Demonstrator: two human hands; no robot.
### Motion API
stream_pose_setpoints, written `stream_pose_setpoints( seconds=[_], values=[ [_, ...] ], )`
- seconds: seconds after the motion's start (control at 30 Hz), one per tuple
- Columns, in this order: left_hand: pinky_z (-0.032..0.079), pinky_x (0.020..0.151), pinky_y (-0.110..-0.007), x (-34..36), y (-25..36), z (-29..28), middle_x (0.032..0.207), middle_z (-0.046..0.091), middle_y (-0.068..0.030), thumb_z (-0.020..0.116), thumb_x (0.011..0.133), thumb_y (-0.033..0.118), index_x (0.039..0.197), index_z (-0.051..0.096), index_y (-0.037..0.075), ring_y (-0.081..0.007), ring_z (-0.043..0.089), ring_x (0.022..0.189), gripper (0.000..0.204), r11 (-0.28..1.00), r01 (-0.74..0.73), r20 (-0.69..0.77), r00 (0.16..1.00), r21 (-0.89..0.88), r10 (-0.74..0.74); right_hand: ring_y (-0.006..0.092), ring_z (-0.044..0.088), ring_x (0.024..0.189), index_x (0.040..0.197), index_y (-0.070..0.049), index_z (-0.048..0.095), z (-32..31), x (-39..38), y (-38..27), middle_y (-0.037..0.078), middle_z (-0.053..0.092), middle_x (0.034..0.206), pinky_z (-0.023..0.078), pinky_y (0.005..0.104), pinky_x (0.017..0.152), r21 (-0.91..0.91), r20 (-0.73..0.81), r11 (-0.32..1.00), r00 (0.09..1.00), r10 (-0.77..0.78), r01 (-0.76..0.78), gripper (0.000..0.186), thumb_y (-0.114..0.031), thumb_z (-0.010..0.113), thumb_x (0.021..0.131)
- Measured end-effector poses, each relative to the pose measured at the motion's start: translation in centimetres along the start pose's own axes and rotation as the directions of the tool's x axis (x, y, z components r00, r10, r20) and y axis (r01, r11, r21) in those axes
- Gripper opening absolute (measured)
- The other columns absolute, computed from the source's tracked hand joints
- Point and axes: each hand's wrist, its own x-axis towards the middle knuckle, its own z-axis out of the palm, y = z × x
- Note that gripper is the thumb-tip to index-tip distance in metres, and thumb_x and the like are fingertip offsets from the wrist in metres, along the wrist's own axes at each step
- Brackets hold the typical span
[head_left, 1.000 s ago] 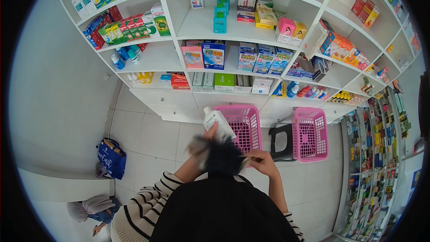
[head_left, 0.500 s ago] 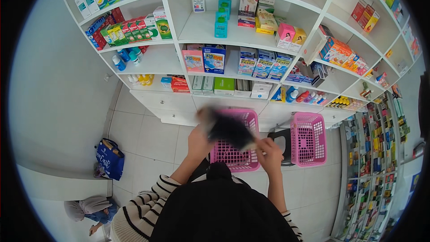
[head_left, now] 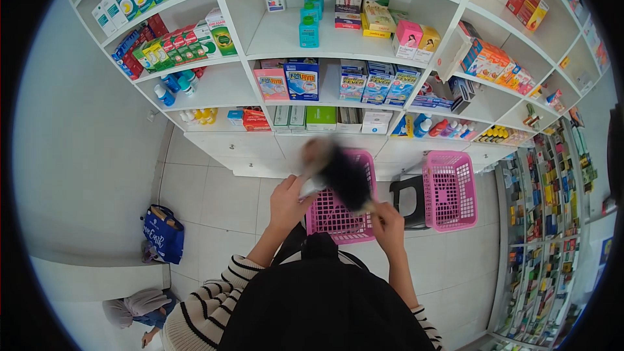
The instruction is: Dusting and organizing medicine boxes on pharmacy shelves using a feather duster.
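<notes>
My right hand [head_left: 389, 223] is closed around the pale handle of a dark, bushy duster [head_left: 348, 181], which is smeared by motion. The duster's head reaches up and left, against or just in front of a blurred whitish and brown item [head_left: 313, 185]. My left hand [head_left: 286, 203] grips that item; its kind is too blurred to tell. Beneath both hands lies a pink plastic basket [head_left: 372, 188] with a grid bottom, partly hidden by the duster.
White shelves [head_left: 221, 99] with medicine boxes and bottles stand ahead, above white drawers [head_left: 231, 147]. A second pink basket [head_left: 473, 192] rests by a black stool [head_left: 408, 203]. A blue bag [head_left: 162, 234] stands at left; a person [head_left: 140, 309] is at lower left. Stocked glass shelving [head_left: 520, 253] lines the right.
The duster has swung from lying slantwise to a steeper angle. The item in my left hand has shifted right and shows more white. My view has moved slightly.
</notes>
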Motion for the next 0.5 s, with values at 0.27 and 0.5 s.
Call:
stream_pose_setpoints(
  seconds=[0.27, 0.5],
  values=[
    [0.043, 0.083, -0.028, -0.3, -2.0, 0.7, 0.103, 0.057, -0.0054, 0.072, 0.071, 0.007, 0.118, 0.044, 0.005, -0.0134, 0.054, 0.094, 0.055, 0.668, 0.19, 0.223, 0.974, -0.72, -0.037, 0.0119, 0.048, 0.052, 0.084, 0.001, 0.061, 1.6, 0.1, -0.1, 0.008, 0.055, 0.064, 0.036, 0.024, 0.048, 0.281, -0.001, 0.96, 1.0, 0.006, -0.006, 0.009, 0.0, 0.055, 0.078],
    [0.037, 0.096, -0.035, -1.2, -5.3, 1.8, 0.117, 0.053, -0.0061, 0.062, 0.08, 0.011, 0.129, 0.035, 0.005, -0.0191, 0.05, 0.109, 0.057, 0.657, 0.281, 0.38, 0.925, -0.699, 0.009, 0.0175, 0.051, 0.054, 0.089, -0.001, 0.062, 2.3, 0.5, 0.8, 0.01, 0.055, 0.068, 0.037, 0.0258, 0.047, 0.228, 0.003, 0.971, 0.997, -0.077, 0.074, 0.014, -0.002, 0.058, 0.076]
  ],
)
